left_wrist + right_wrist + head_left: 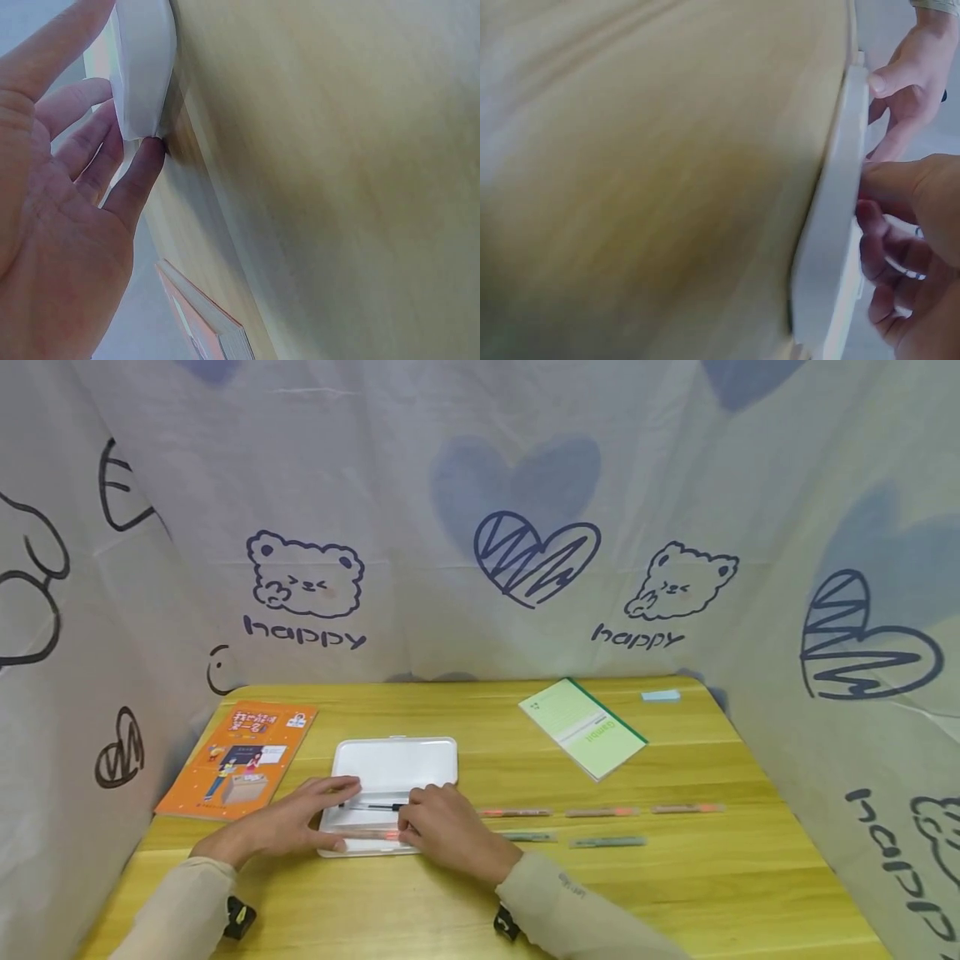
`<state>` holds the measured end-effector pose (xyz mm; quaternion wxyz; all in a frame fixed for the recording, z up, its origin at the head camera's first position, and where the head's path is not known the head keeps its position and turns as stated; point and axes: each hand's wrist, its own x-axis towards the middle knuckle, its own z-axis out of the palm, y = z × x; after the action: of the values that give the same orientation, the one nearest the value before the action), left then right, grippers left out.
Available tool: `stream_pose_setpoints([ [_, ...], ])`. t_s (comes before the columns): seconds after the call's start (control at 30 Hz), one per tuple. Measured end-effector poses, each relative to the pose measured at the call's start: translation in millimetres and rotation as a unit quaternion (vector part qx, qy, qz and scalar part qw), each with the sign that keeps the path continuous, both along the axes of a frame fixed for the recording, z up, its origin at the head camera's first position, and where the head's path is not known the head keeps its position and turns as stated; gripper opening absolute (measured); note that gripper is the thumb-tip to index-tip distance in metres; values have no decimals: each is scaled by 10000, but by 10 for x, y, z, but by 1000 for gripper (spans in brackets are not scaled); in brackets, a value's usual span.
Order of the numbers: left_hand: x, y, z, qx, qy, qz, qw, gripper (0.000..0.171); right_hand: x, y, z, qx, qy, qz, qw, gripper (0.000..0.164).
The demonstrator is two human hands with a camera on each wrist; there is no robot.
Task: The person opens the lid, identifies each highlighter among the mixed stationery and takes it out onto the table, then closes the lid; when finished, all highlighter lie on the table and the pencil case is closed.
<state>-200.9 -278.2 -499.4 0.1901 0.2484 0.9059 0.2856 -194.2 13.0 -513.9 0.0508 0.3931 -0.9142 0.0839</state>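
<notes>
A white pen case [395, 762] lies open on the table, its lid laid back. In its lower half are a black pen [382, 807] and a brownish pen with an orange mark [367, 834]. My left hand [288, 817] spans the left end of the case, thumb and fingers spread. In the left wrist view, fingertips touch the end of the case [146, 75]. My right hand [450, 831] reaches over the right part, thumb and forefinger pinching the brownish pen near its right end. Its other fingers [881, 259] curl over the case, partly hiding the pens.
Right of the case lie several pens in two rows, brownish ones [600, 812] behind and greenish ones [607, 842] in front. An orange book [240, 760] is at the left, a green notebook [581, 727] at the back right, and a small pale-blue block [661, 696] beyond it.
</notes>
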Motion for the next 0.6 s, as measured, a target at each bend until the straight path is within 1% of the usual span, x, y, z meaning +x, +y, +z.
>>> stream_pose_setpoints([
  [0.13,8,-9,6,-29,76,-16,10000,91,25,-88,52,376,122,-70,9992,15],
  [0.27,16,-3,6,-15,190,-92,9998,92,43,-144,49,536,498,-98,9973,16],
  [0.33,17,4,4,-14,250,-116,9996,93,51,-144,39,567,702,-113,9959,13],
  [0.43,16,16,6,-23,270,-110,9996,93,51,-96,56,630,907,-202,9937,7],
  [0.53,12,17,9,-45,249,-85,9996,92,28,18,126,683,1095,-308,9912,10],
  [0.6,12,12,12,-46,189,-70,9998,91,-10,124,193,623,1083,-383,9914,11],
])
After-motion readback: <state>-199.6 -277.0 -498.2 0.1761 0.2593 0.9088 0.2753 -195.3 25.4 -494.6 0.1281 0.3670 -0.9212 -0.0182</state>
